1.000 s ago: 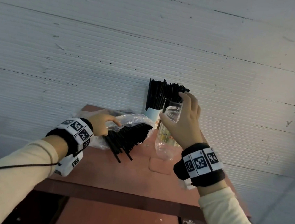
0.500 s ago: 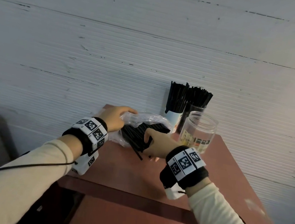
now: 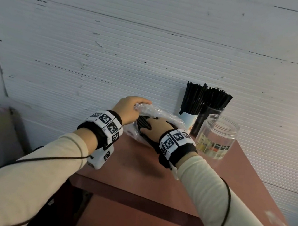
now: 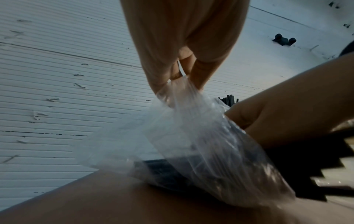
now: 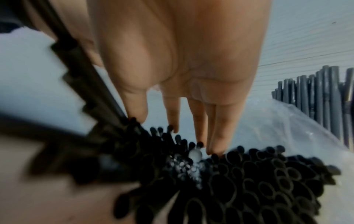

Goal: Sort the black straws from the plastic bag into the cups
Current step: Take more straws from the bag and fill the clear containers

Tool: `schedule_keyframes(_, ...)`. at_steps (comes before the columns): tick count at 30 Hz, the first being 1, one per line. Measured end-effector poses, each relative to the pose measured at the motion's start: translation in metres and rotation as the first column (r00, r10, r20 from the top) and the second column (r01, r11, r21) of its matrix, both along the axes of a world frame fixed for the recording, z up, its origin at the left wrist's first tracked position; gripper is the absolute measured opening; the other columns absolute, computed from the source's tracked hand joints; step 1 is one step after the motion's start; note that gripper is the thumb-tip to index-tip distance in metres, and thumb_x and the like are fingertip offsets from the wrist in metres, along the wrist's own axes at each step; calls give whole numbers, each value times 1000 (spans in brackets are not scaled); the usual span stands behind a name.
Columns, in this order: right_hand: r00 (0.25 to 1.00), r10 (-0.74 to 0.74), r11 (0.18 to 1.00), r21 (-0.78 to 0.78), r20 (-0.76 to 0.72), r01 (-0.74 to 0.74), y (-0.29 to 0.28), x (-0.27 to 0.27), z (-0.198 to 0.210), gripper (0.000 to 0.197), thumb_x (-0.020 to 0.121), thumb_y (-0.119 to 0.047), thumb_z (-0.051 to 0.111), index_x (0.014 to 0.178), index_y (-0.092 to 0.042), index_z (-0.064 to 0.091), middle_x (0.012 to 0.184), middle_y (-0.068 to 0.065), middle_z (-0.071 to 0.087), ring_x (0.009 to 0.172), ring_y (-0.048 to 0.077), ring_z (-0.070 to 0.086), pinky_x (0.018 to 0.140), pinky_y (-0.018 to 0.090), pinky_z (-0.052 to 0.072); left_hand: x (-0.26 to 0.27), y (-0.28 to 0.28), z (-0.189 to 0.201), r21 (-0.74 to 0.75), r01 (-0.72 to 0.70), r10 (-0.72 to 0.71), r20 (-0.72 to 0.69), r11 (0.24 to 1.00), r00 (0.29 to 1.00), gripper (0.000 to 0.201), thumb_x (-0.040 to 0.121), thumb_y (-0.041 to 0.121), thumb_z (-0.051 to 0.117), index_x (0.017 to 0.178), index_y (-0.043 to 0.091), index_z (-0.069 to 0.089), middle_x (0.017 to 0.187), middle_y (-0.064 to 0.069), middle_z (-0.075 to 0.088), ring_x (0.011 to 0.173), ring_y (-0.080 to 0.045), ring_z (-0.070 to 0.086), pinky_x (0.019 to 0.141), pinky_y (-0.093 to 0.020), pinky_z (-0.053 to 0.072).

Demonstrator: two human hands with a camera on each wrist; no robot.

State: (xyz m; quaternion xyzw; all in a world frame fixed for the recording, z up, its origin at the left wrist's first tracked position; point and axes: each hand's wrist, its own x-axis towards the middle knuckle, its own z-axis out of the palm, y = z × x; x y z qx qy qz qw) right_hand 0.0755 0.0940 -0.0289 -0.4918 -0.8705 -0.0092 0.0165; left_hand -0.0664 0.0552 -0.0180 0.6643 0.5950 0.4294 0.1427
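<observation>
- right hand (image 3: 154, 129) has left the empty jar (image 3: 216, 138) and is now in the plastic bag (image 3: 160, 112); fingers straight on the black straws (image 5: 249, 174), nothing gripped yet
- left hand (image 3: 128, 110) still pinching the bag's edge, bag lying on the table (image 3: 155, 179)
- so next bunch is coming; two cups (image 3: 189, 117) behind already full

- The clear plastic bag (image 3: 160, 112) lies crumpled on the counter (image 3: 137, 167), mouth lifted open, near the wall.
- Black straws (image 3: 143, 122) lie bundled inside it, hollow ends fanned out at the opening.
- Two cups stand upright by the wall, packed with straws: a white-and-blue cup (image 3: 188, 117) and a dark cup (image 3: 205, 112).
- A clear jar (image 3: 216, 138) stands just beside them.
</observation>
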Motion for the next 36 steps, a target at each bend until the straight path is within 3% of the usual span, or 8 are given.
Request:
schedule_keyframes(5, 994, 74, 995, -69, 85, -68, 2, 0, -2, 48, 97, -29, 48, 144, -35, 37, 139, 11, 46, 125, 31, 46, 106, 43, 36, -1, 0, 1, 11, 2, -2, -8, 1000, 1000, 48, 91, -2, 51, 123, 31, 64, 138, 4, 56, 114, -5, 54, 66, -2, 41)
schedule_keyframes(7, 995, 83, 993, -91, 51, -78, 2, 3, -4, 45, 95, -24, 52, 138, -35, 45, 133, 12, 49, 119, 31, 50, 101, 39, 39, -2, 0, -1, 2, 4, -4, -25, 1000, 1000, 49, 91, -1, 53, 126, 32, 62, 139, 7, 54, 122, -7, 51, 65, 1, 38)
schedule_keyframes(10, 993, 97, 992, -76, -74, -103, 2, 12, -1, 31, 90, -15, 57, 119, -25, 61, 123, 5, 58, 109, 23, 54, 86, 26, 37, -3, 1, -1, -23, 9, -10, -36, 1000, 999, 51, 89, 0, 56, 127, 33, 60, 139, 7, 54, 109, -5, 54, 70, -2, 40)
schedule_keyframes(12, 988, 98, 992, -66, -123, -107, 2, 18, 1, 26, 87, -12, 60, 111, -23, 65, 117, 0, 61, 106, 19, 56, 82, 22, 36, -4, 1, -2, -40, 13, -15, -52, 999, 999, 52, 88, -1, 57, 129, 32, 59, 138, 8, 55, 118, -5, 51, 79, -5, 38)
schedule_keyframes(17, 969, 86, 992, -70, -233, -105, -6, 30, 6, 29, 85, -13, 63, 110, -28, 67, 107, -4, 61, 91, 13, 54, 77, 21, 39, -5, 5, -2, -66, -13, 9, -60, 998, 998, 56, 87, -4, 55, 131, 30, 58, 138, 7, 55, 125, -10, 50, 78, -5, 37)
schedule_keyframes(24, 940, 101, 992, -37, -325, -119, -20, 62, 15, 31, 80, -8, 63, 101, -29, 73, 94, -4, 62, 87, 15, 60, 73, 23, 50, -6, 4, -7, -120, 18, -34, -132, 993, 991, 56, 86, 2, 63, 136, 26, 52, 141, 1, 52, 132, -16, 46, 108, -27, 37)
schedule_keyframes(29, 922, 94, 983, -113, -376, -146, -34, 95, 30, 34, 81, -4, 61, 101, -27, 74, 95, -5, 62, 79, 8, 59, 68, 15, 50, 8, -5, -13, -31, -29, 20, -272, 999, 962, 62, 80, 9, 67, 138, 22, 48, 143, -5, 41, 132, -19, 41, 104, -22, 31)
schedule_keyframes(36, 899, 103, 973, -145, -425, -180, -47, 120, 36, 31, 78, -5, 65, 98, -27, 74, 90, 1, 69, 66, 8, 60, 56, 9, 44, 67, -17, -9, 11, 349, -310, -434, 937, 846, 66, 69, 10, 72, 131, 19, 52, 128, 7, 51, 117, -5, 45, 102, -22, 36)
